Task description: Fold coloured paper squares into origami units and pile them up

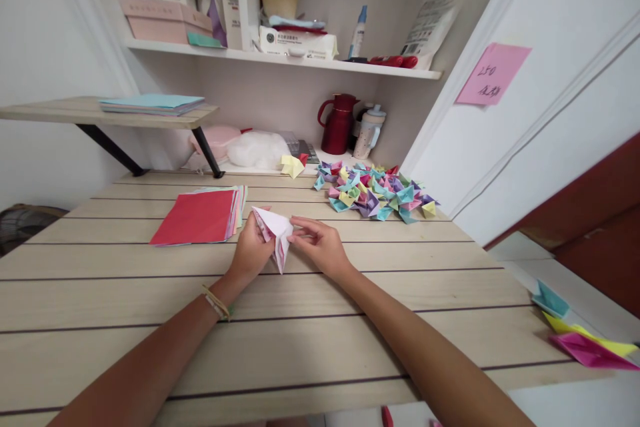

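Between my two hands, just above the slatted table, is a partly folded sheet of pale pink and white origami paper [277, 228]. Its flaps stand apart, and one point hangs downward. My left hand [253, 247] grips its left side, with the thumb on the near face. At the right edge, my right hand [320, 243] pinches a flap between thumb and fingers. To the left of my left hand lies a stack of coloured paper squares [197, 217], red on top. Beyond my right hand is a pile of small folded paper boats [375, 192] in many colours.
A yellow folded paper piece [292, 166] lies near the back edge. Larger folded boats [590, 340] sit at the right edge. A raised wooden shelf [55, 112] holds blue paper [153, 103]. A red jug [339, 124] and a bottle [369, 133] stand behind the pile.
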Demonstrator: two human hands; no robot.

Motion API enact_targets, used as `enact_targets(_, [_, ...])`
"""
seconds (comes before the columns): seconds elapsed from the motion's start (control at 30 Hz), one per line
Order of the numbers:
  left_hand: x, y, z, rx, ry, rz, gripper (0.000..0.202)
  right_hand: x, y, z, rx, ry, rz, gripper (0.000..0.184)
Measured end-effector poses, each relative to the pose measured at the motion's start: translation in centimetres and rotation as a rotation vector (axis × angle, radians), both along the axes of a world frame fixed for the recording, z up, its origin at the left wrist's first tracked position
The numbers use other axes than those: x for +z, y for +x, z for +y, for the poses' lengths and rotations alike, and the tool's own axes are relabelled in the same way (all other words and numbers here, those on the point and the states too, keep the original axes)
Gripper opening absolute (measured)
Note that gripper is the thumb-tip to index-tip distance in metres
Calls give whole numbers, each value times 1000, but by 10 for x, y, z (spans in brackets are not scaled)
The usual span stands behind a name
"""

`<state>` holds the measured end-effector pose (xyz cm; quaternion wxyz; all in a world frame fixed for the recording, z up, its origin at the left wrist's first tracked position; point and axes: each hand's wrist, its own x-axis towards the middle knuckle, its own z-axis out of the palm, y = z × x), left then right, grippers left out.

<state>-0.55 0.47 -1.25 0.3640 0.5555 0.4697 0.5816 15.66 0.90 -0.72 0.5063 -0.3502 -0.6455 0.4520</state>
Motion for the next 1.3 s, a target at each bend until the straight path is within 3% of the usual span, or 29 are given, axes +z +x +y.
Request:
enact_targets(0.17, [7, 1, -11, 199, 93, 354, 63, 4, -8, -9, 81, -105, 6, 63])
enact_targets(0.27, [11, 3, -16, 185, 100, 432, 58, 4, -12, -11, 96, -150, 29, 69])
enact_targets(0.47, [9, -2, -7, -26, 87, 227, 28, -1, -6, 0, 31, -204, 183, 48])
enact_targets(0.7, [13, -7, -1, -320, -230, -95, 32, -1, 10, 14, -36, -249, 279, 22])
enact_targets(0.97, [12, -18, 4, -316, -181, -135, 35, 4, 21, 14, 274, -451, 278, 33])
enact_targets(1.1, [14, -21, 3, -391, -161, -145, 33, 7, 23, 12, 298, -461, 249, 33])
enact_targets(1.3, [15, -22, 3, -351, -212, -198, 28, 5, 24, 17, 192, -383, 275, 32])
